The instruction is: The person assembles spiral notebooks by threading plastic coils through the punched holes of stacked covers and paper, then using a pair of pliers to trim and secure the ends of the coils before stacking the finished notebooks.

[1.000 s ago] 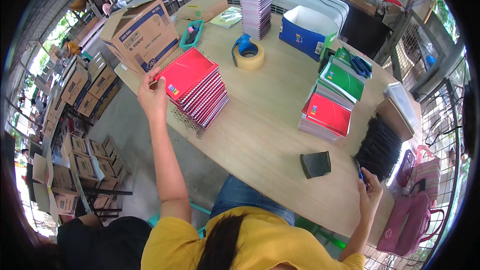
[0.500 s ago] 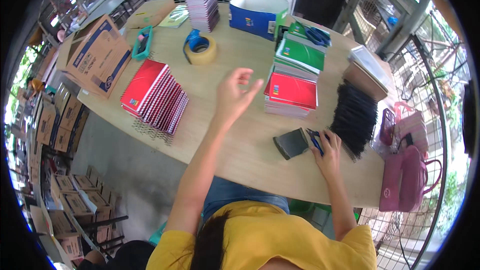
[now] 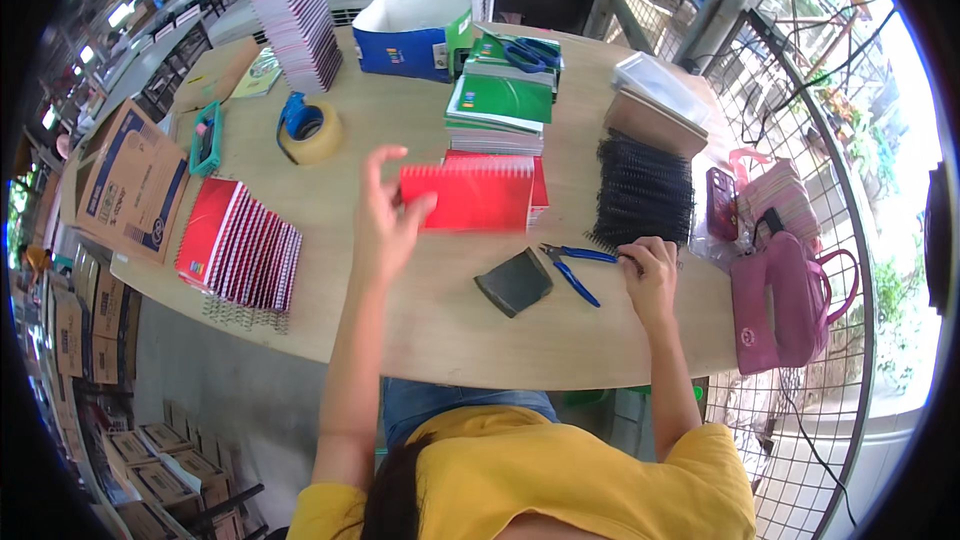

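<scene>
My left hand (image 3: 385, 220) is closed on the left end of a red notebook (image 3: 470, 202), lifted and slightly blurred, with a row of punched holes along its far edge. Beneath it, part of a red-covered stack (image 3: 540, 183) shows, beside green-covered notebooks (image 3: 500, 100). My right hand (image 3: 650, 275) has its fingers bent together at the near end of a pile of black spiral coils (image 3: 645, 190); whatever is between the fingertips is hidden. One handle of the blue cutting pliers (image 3: 577, 282) reaches those fingers. The pliers lie spread on the table beside a dark grey block (image 3: 514, 283).
Spiral-bound red notebooks (image 3: 240, 250) are stacked at left, near a carton (image 3: 135, 180). Behind them are a tape roll (image 3: 318, 135), a teal basket (image 3: 205, 140), a tall notebook stack (image 3: 300, 30) and a blue-white box (image 3: 410, 35). Blue scissors (image 3: 530, 54) lie on the green notebooks. A pink bag (image 3: 775, 310) sits at right.
My left hand has taken hold of a red notebook and lifted it. My right hand has moved from around the pliers to the coils' near end. The view has turned rightward.
</scene>
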Available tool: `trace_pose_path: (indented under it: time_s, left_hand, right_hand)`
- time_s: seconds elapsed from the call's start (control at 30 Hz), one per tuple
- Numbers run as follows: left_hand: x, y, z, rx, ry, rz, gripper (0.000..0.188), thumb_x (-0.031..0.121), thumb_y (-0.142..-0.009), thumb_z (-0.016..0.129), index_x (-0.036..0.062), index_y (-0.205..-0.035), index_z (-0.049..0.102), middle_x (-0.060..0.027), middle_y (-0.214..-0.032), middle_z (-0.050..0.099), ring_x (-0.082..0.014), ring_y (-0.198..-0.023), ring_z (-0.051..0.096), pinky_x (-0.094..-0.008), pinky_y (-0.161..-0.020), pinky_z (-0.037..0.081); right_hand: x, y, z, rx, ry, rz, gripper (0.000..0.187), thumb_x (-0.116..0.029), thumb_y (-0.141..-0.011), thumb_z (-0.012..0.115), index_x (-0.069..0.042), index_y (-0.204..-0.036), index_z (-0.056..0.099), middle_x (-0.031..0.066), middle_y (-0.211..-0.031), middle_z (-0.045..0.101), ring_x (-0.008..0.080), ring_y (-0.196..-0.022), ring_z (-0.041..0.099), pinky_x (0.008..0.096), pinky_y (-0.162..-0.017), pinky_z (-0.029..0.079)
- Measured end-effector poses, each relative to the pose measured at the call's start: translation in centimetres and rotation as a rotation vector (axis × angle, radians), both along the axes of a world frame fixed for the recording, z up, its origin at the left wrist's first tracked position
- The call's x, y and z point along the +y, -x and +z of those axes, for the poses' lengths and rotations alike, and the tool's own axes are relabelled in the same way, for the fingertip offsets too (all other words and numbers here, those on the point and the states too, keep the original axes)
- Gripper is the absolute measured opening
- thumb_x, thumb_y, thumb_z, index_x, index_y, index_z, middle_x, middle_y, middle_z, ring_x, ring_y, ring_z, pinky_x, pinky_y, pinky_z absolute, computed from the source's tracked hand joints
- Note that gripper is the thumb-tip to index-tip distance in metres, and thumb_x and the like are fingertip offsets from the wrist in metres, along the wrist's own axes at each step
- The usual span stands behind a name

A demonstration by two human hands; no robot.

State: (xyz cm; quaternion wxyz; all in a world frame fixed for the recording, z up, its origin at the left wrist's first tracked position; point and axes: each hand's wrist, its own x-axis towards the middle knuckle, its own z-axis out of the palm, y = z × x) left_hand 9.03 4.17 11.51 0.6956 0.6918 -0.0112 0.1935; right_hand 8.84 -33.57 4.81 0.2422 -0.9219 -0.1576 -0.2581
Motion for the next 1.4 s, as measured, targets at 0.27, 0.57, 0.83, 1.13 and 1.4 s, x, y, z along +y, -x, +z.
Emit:
trace_pose_path:
  time_s: [0.27, 0.57, 0.83, 1.13, 1.4]
  left_hand:
    - [-4.8, 14.3, -8.9, -0.165, -0.601, -0.040, 0.042, -0.005, -0.090, 0.068, 0.0078, -0.129, 0.060, -0.0137, -0.100, 0.062, -0.0299, -0.082, 0.061, -0.0357, -0.072, 0.053]
    - [-7.6, 13.4, -9.3, -0.156, -0.473, 0.046, 0.024, 0.003, -0.090, 0.072, 0.0066, -0.112, 0.062, -0.0138, -0.097, 0.062, -0.0304, -0.093, 0.059, -0.0387, -0.074, 0.051]
    - [-6.5, 12.2, -9.9, -0.137, -0.442, 0.074, 0.020, 0.009, -0.092, 0.072, 0.0062, -0.107, 0.059, -0.0133, -0.097, 0.060, -0.0310, -0.091, 0.059, -0.0395, -0.075, 0.050]
    - [-6.4, 11.9, -9.9, -0.177, -0.470, 0.073, 0.021, 0.009, -0.091, 0.073, 0.0065, -0.107, 0.059, -0.0129, -0.097, 0.060, -0.0312, -0.093, 0.059, -0.0402, -0.075, 0.050]
    - [-6.6, 12.1, -9.9, -0.167, -0.456, 0.104, 0.022, 0.010, -0.091, 0.073, 0.0062, -0.107, 0.059, -0.0136, -0.097, 0.059, -0.0312, -0.092, 0.058, -0.0400, -0.075, 0.050]
  right_hand:
    - [2.0, -1.6, 0.8, -0.118, 0.138, -0.094, 0.018, -0.008, -0.075, 0.078, -0.011, -0.092, 0.072, 0.0023, -0.107, 0.061, 0.0273, -0.102, 0.055, 0.0422, -0.087, 0.042]
    - [-0.8, -4.2, 1.3, -0.394, 0.208, 0.049, 0.029, 0.001, -0.080, 0.073, -0.007, -0.108, 0.068, 0.0063, -0.095, 0.064, 0.0265, -0.094, 0.064, 0.0457, -0.091, 0.046]
    - [3.0, 4.0, 5.7, 0.374, -0.208, 0.521, 0.034, 0.012, -0.081, 0.069, -0.007, -0.109, 0.077, 0.0100, -0.084, 0.068, 0.0211, -0.071, 0.063, 0.0322, -0.061, 0.053]
    - [6.1, 5.2, 2.7, 0.595, -0.469, 0.524, 0.028, 0.009, -0.083, 0.073, -0.006, -0.107, 0.079, 0.0094, -0.087, 0.070, 0.0172, -0.079, 0.065, 0.0320, -0.067, 0.052]
    - [5.5, 4.7, 2.2, 0.406, -0.382, 0.668, 0.025, 0.012, -0.077, 0.075, -0.007, -0.094, 0.077, 0.0068, -0.094, 0.072, 0.0219, -0.090, 0.068, 0.0326, -0.078, 0.055]
